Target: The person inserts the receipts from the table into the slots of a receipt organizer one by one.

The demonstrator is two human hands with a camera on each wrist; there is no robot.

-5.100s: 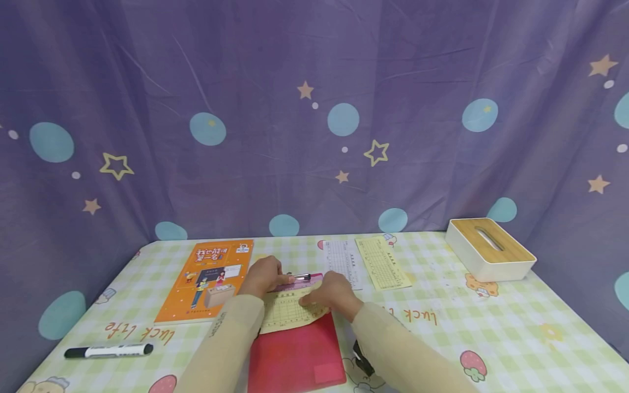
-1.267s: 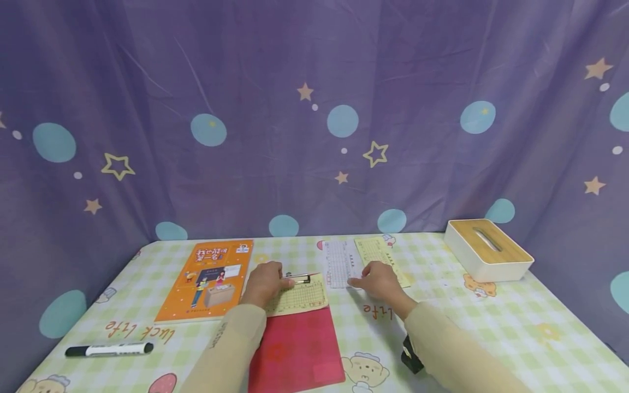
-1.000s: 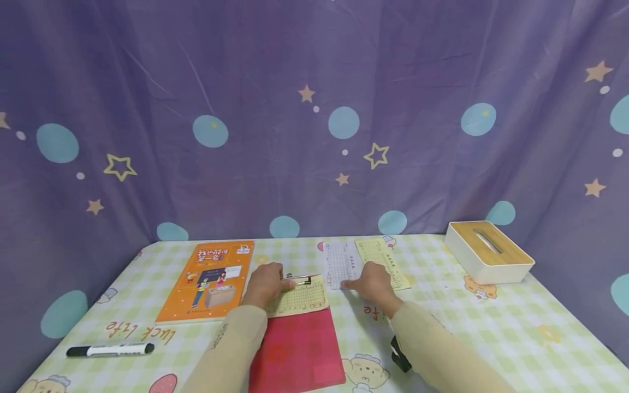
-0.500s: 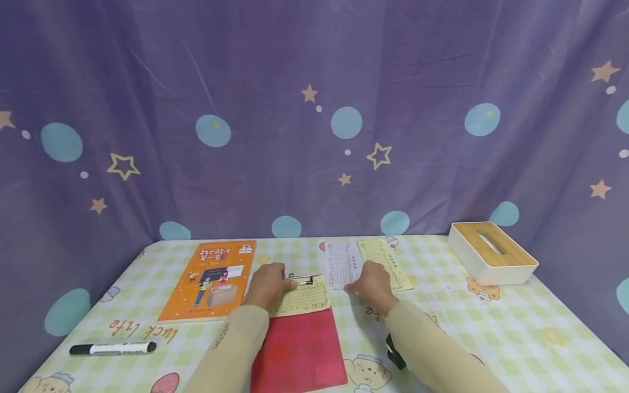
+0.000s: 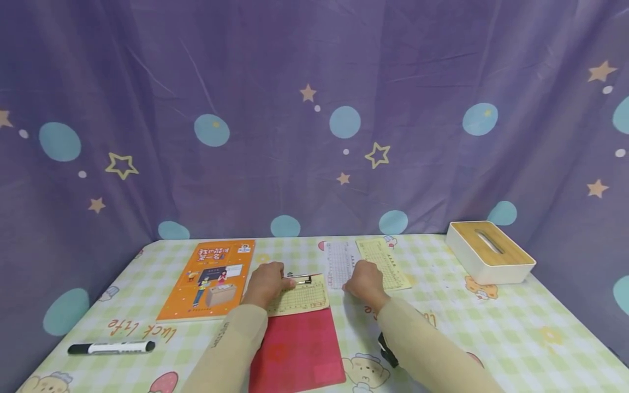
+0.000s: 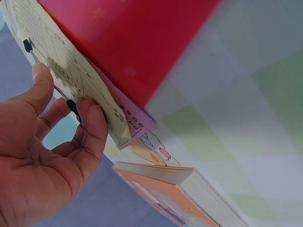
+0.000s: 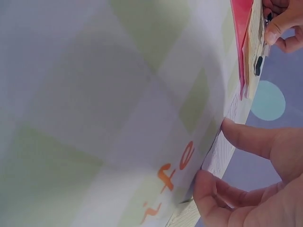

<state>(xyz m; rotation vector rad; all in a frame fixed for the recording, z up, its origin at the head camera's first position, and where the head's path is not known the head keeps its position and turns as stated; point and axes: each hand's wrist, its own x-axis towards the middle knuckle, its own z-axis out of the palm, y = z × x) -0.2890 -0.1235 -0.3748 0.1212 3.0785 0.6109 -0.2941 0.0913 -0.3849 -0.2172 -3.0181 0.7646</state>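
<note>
A red clipboard (image 5: 297, 349) lies on the table with a yellow printed slip (image 5: 307, 297) over its upper part. A pink slip (image 6: 137, 116) shows beneath the yellow one. My left hand (image 5: 265, 284) grips the wire clip (image 6: 61, 92) with black tips at the board's top, thumb on the wire and fingers curled at the far edge. My right hand (image 5: 366, 284) is at the near edge of a white printed slip (image 5: 339, 265), its thumb and curled index finger at that edge in the right wrist view. Another yellow slip (image 5: 385, 265) lies just right of the white one, partly behind this hand.
An orange book (image 5: 206, 281) lies left of the clipboard, and a marker (image 5: 112, 347) nearer the front left. A white tissue box (image 5: 491, 251) with a wooden lid stands at the back right. A purple curtain (image 5: 255, 164) hangs behind the table.
Five seconds ago both hands were at the clipboard with the yellow slip; that slip now lies under the clip. My right hand has moved right to the white slip and drifted slightly left along it.
</note>
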